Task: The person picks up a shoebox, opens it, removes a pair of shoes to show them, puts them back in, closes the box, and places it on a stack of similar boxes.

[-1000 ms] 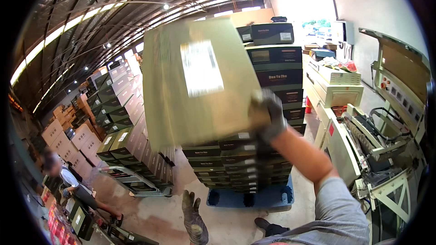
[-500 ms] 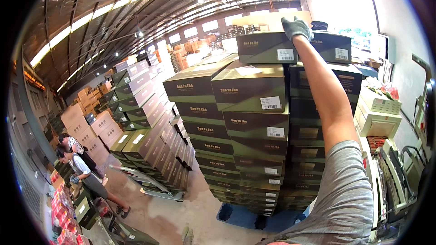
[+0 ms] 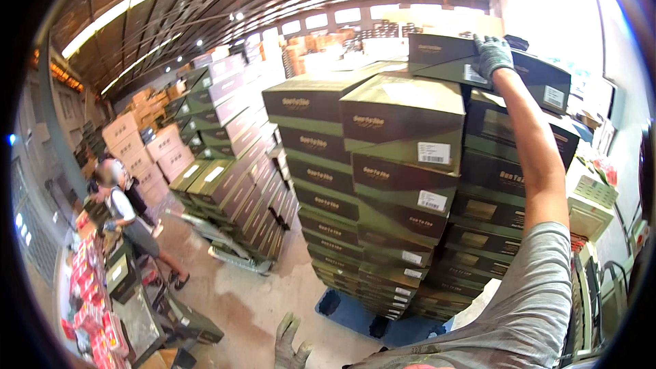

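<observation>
Boxes (image 3: 403,130) built high on the blue pallet (image 3: 355,318), top layer only part covered

The bulk of the stacking looks done. Dark green and black boxes rise in columns, packed side by side from the pallet's near edge back toward its far side, and the lower layers seem complete where they show. Bare blue shows along the near edge.

What looks unfinished is the top. 2 boxes, a left upper box (image 3: 443,57) and a right upper box (image 3: 544,80), stand above the rest, toward the pallet's far and right edges. The 2 columns nearer its left corner end lower, their lids uncovered. Whether those are meant to be level, and so how much is left, I cannot tell.

The gloved right hand (image 3: 493,56) is spread, fingers extended, at the place where the 2 upper boxes meet; it appears to rest there, not to grip, though how firmly it presses cannot be told. The gloved left hand (image 3: 290,343) is low, near the pallet's left corner but apart from it, fingers wide and holding nothing.

Further left, more such boxes form a separate stack (image 3: 229,188) above a trolley (image 3: 236,260).
</observation>
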`<control>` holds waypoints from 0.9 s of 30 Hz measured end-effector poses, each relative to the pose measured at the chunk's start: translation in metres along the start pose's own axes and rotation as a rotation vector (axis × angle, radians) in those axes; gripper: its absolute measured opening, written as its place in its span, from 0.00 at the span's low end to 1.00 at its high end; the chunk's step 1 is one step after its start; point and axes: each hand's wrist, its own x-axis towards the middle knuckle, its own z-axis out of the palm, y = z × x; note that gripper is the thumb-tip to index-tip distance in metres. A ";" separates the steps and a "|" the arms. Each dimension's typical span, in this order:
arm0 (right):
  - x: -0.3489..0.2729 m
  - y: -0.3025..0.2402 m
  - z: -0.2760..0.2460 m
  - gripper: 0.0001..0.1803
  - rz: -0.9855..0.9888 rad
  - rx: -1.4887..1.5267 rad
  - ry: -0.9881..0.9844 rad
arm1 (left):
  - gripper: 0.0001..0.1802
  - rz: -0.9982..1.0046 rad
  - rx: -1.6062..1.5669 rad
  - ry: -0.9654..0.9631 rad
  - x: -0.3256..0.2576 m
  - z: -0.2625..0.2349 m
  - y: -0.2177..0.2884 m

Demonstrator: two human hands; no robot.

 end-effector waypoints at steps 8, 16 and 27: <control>-0.155 -0.113 -0.132 0.24 -0.531 0.803 0.703 | 0.37 0.001 0.025 -0.053 -0.073 -0.012 -0.019; -0.463 -0.271 -0.225 0.18 -1.121 1.379 0.034 | 0.34 -0.167 0.033 0.003 -0.217 -0.081 -0.028; -0.732 -0.305 -0.301 0.17 -1.391 1.250 -0.765 | 0.22 -0.501 -0.516 0.421 -0.400 -0.125 -0.067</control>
